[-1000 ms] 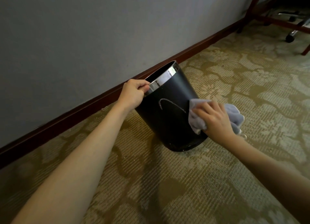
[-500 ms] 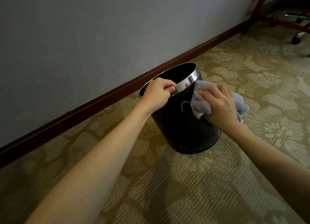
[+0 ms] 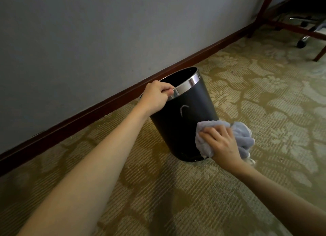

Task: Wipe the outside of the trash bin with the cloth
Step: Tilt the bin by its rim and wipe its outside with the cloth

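A black trash bin (image 3: pixel 178 128) with a shiny metal rim stands on the carpet, tilted a little toward the wall. A pale curved mark shows on its near side. My left hand (image 3: pixel 156 96) grips the rim at its near left edge, fingers curled over it. My right hand (image 3: pixel 221 143) presses a bunched grey cloth (image 3: pixel 240 136) against the bin's lower right side, near the base. Part of the cloth hangs off to the right of the hand.
A grey wall with a dark red skirting board (image 3: pixel 105 103) runs right behind the bin. Patterned green-gold carpet (image 3: pixel 176 191) covers the floor. At the far right stand wooden desk legs (image 3: pixel 261 11) and an office chair's castor base (image 3: pixel 302 41).
My right hand slid the cloth from just under the rim down to the bin's lower right side. The left hand kept its grip on the rim.
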The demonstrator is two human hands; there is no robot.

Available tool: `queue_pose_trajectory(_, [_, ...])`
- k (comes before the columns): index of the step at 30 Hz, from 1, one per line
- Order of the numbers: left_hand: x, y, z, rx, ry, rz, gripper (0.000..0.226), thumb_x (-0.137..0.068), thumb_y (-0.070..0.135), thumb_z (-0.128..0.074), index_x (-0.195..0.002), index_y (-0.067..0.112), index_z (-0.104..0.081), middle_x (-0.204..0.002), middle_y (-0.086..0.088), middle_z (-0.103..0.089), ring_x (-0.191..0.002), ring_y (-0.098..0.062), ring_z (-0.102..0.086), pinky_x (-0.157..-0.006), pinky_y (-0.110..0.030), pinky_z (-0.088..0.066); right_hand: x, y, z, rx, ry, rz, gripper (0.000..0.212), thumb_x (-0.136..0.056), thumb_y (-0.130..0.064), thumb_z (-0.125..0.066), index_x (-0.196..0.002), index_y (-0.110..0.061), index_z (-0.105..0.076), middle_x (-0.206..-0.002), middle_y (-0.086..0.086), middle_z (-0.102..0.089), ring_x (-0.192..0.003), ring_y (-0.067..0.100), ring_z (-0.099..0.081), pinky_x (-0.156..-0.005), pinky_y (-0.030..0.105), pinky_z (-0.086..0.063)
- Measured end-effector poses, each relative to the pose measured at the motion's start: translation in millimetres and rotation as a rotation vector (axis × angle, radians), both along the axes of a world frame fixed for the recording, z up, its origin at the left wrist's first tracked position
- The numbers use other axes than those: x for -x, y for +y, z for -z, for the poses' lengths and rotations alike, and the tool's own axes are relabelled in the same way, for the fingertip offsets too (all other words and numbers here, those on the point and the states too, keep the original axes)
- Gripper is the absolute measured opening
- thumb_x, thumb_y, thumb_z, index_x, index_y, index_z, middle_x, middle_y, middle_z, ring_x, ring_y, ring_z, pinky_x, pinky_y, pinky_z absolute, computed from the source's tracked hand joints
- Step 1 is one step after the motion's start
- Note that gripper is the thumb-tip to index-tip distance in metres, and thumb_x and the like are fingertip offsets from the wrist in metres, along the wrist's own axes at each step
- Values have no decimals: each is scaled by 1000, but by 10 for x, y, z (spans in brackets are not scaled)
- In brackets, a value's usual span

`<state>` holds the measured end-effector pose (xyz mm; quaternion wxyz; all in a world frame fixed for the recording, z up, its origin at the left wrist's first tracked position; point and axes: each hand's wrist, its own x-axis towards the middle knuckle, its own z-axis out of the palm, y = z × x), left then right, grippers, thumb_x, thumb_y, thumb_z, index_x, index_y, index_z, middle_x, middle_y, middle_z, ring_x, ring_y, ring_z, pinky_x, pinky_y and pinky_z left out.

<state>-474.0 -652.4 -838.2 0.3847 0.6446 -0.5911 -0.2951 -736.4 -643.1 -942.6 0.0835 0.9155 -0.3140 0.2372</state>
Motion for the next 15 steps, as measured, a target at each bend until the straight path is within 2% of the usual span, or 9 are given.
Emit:
queue_pose_trajectory(3, [9, 34, -4, -1, 23, -3, 22, -96, 15, -53, -106, 24, -71, -97, 15, -65, -92, 3, -55, -73, -12, -37, -90, -25, -146, -8, -22, 3, 35, -75, -16, -48, -100, -7, -72, -101, 9, -68, -95, 24, -48, -77, 45, -50])
queue_pose_trajectory(6, [17, 77, -12, -8, 28, -9, 23, -96, 16, -53, -111, 21, -69, -104, 8, -67, -100, -5, -57, -82, -20, -41, -286, -174, -476, -24, -150, 21, 29, -72, -8, -62, -100, -2, -70, -100, 15, -67, -93, 27, -48, -79, 43, -46])
queue_pose_trajectory(8, [58, 118, -26, -5, 25, 19, 23, -96, 16, -53, -108, 21, -71, -101, 7, -70, -98, -6, -60, -86, -27, -47, -436, -321, -720, 0, -209, -5, 26, -78, -14, -61, -99, 0, -67, -103, 16, -65, -91, 29, -47, -78, 41, -41])
queue_pose_trajectory(10, [112, 151, -36, 5, 11, 39, 23, -95, 14, -53, -104, 22, -74, -95, 6, -72, -93, -7, -63, -87, -33, -51, -539, -420, -885, 23, -255, -3, 28, -76, -13, -64, -101, 1, -65, -105, 16, -63, -91, 30, -48, -78, 44, -43])
queue_pose_trajectory(15, [161, 152, -45, -6, -17, 41, 21, -94, 15, -56, -105, 20, -74, -96, 3, -72, -96, -11, -64, -91, -40, -51, -475, -198, -599, 177, -272, -45, 22, -85, -17, -61, -103, -7, -70, -105, 11, -67, -96, 28, -46, -76, 43, -40])
